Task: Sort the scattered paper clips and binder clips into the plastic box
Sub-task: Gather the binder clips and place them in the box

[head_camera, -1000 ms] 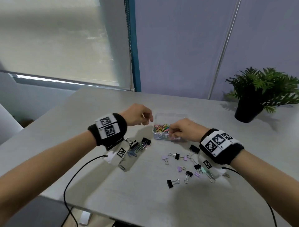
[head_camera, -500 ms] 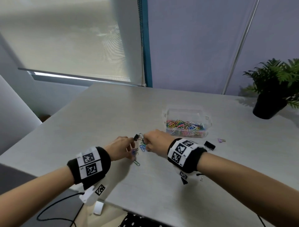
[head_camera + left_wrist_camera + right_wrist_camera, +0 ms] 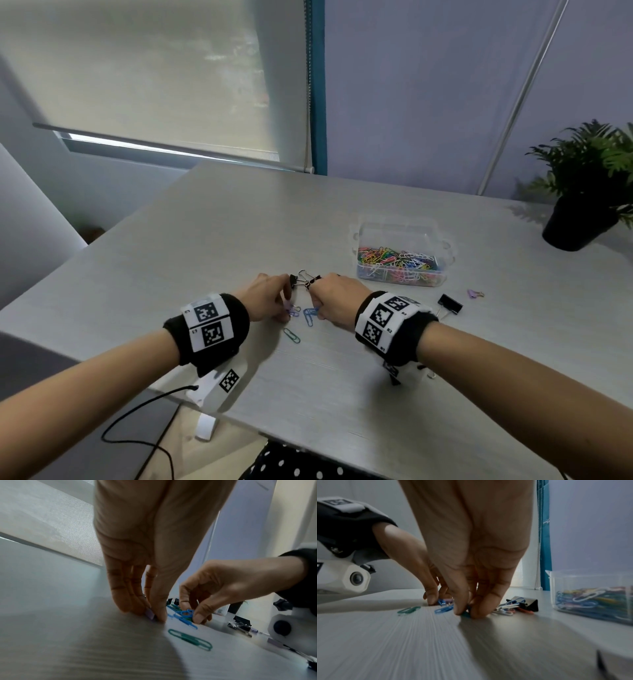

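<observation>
Both hands are pinching clips off the table: left hand a lilac binder clip, right hand a green paper clip, while the plastic box is holding many and several are lying loose

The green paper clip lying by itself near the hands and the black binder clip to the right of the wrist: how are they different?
The green paper clip is thin bent wire lying flat; the black binder clip is a chunkier folded body with silver wire handles. The paper clip sits just below the left hand and right hand; the binder clip lies apart, nearer the plastic box. Both rest loose on the table, not yet sorted.
</observation>
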Demonstrator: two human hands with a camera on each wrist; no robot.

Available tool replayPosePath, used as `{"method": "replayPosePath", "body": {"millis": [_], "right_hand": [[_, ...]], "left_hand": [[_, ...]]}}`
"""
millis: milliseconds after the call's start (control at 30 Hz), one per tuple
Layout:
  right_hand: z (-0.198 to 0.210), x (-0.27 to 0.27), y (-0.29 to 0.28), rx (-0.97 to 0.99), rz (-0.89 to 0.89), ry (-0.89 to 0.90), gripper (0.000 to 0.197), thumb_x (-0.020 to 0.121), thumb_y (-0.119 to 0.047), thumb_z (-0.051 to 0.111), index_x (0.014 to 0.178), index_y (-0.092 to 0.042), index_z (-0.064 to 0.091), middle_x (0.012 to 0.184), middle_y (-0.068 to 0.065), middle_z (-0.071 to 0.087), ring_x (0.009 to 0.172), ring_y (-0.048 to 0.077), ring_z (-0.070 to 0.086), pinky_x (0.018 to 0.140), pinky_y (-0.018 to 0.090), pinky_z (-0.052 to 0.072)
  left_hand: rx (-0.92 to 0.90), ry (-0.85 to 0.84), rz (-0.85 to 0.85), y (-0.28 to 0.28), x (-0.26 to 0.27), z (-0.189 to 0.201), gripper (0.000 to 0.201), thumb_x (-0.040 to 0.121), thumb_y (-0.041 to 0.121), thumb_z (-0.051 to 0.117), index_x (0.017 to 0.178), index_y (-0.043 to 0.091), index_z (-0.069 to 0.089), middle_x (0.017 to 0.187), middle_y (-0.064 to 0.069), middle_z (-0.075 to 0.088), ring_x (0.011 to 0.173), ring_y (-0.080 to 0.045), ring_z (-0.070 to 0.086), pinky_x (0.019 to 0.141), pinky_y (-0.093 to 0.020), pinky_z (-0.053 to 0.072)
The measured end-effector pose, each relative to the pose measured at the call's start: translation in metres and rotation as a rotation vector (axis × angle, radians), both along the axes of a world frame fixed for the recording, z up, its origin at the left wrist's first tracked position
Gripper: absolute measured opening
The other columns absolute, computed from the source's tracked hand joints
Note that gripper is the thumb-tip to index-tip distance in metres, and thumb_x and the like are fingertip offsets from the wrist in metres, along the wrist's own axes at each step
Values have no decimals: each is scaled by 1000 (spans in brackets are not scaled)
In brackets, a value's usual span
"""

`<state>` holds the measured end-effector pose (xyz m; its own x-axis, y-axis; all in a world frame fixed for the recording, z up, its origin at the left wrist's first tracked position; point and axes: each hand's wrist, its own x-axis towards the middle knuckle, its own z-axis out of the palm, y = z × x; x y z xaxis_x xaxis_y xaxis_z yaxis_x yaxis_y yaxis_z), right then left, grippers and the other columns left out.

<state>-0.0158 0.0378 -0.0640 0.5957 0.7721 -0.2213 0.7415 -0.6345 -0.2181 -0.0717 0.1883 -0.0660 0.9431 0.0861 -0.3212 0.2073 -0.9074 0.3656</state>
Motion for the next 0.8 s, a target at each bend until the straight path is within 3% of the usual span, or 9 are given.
{"method": "replayPosePath", "body": {"millis": [67, 200, 433, 600, 700, 800], "right_hand": [[2, -1, -2, 13, 16, 4, 6, 85, -8, 57, 87, -12, 53, 101, 13, 59, 91, 30, 58, 72, 34, 43], [2, -2, -6, 41, 22, 19, 13, 79, -6, 58, 79, -16, 48, 98, 12, 61, 78, 26, 52, 66, 31, 39], [1, -7, -11, 54, 22, -7, 16, 76, -5, 60, 77, -15, 48, 84, 5, 51, 76, 24, 50, 63, 30, 36], [1, -8, -12, 55, 35, -12, 12, 77, -6, 59, 77, -13, 49, 83, 7, 50, 75, 26, 52, 61, 32, 37], [1, -7, -15, 63, 40, 13, 8, 78, -6, 57, 83, -11, 56, 90, 10, 56, 81, 27, 54, 64, 32, 39], [0, -5, -16, 72, 54, 31, 9, 78, -5, 56, 78, -14, 53, 85, 7, 51, 77, 25, 49, 64, 30, 36]], "left_hand": [[9, 5, -39, 0, -1, 2, 29, 76, 14, 71, 101, 10, 58, 91, -5, 67, 78, -14, 55, 58, -13, 41], [55, 4, -107, 0, -3, 2, 26, 77, 19, 70, 99, 12, 59, 98, -6, 70, 82, -13, 56, 80, -24, 46], [182, -65, -211, -4, -8, 7, 30, 85, 20, 60, 114, 15, 55, 111, -7, 56, 101, -20, 51, 93, -35, 44], [144, -85, -364, -6, -17, 9, 26, 84, 11, 63, 110, 13, 61, 109, -5, 55, 97, -16, 48, 86, -25, 40], [183, -59, -378, -6, -24, 4, 26, 80, 14, 67, 105, 14, 62, 106, -3, 55, 100, -19, 52, 86, -31, 46], [212, -118, -375, -12, -26, 0, 20, 82, 18, 64, 101, 16, 61, 105, -1, 56, 97, -18, 55, 74, -28, 44]]}}
